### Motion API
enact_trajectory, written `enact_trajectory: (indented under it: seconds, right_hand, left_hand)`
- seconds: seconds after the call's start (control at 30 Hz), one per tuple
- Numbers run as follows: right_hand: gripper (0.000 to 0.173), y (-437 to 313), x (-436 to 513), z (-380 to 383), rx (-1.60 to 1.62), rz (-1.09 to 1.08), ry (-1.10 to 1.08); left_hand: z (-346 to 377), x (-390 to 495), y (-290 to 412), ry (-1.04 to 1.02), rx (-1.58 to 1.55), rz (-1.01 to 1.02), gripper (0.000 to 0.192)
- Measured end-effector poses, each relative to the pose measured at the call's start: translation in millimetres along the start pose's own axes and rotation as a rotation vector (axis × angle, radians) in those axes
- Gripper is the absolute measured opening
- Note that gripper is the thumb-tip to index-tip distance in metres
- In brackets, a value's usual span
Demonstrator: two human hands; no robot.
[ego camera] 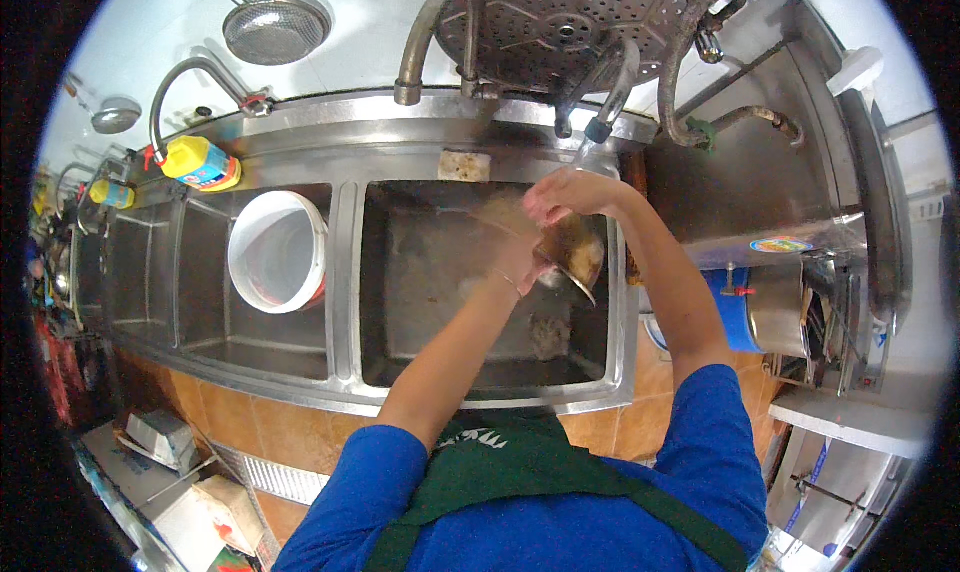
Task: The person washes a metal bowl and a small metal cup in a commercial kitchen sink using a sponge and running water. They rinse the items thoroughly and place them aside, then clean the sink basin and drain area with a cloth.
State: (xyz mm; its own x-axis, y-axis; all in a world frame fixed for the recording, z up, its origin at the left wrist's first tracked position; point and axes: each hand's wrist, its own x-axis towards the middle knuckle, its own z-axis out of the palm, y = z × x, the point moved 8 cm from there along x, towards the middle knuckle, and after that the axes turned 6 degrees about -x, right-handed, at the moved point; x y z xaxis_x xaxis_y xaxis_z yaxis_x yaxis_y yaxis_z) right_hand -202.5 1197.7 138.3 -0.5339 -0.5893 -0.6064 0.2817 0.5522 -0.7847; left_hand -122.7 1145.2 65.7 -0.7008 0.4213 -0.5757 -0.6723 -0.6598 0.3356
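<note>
A curved metal vessel (581, 249), probably a bowl, is tilted over the right side of a steel sink basin (431, 332). My left hand (525, 268) grips it near its rim, with the thumb side towards me. Above it my right hand (566, 197) has curled fingers, close under a running tap (598, 127). Whether the right hand holds anything is hidden by its fingers and blur. A brownish blurred shape (495, 219) shows left of the hands; its kind cannot be made out. A grey textured patch (551, 335) lies on the basin floor.
A white bucket (240, 253) stands in the neighbouring basin. Behind it is a yellow jug (201, 163) on the ledge. A stained sponge (463, 166) lies at the basin's back edge. A perforated metal disc (525, 28) and curved taps (416, 54) rise behind.
</note>
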Motion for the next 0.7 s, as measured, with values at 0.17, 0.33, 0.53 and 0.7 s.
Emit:
enact_trajectory:
  seconds: [0.17, 0.33, 0.53, 0.7]
  right_hand:
    - [0.029, -10, 3, 8, 0.013, -0.052, -0.106]
    - [0.031, -16, 12, 22, 0.014, -0.050, -0.203]
    - [0.029, -28, 12, 22, 0.023, -0.046, -0.222]
    - [0.023, -36, 11, 0, -0.166, -0.189, -0.034]
  left_hand:
    - [-8, -4, -16, -0.034, 0.234, -0.047, 0.034]
    - [-21, -10, -14, -0.030, 0.382, -0.106, 0.035]
    - [-32, -12, -13, -0.046, 0.519, -0.165, 0.040]
    - [-31, -20, 7, 0.036, 0.380, -0.082, 0.034]
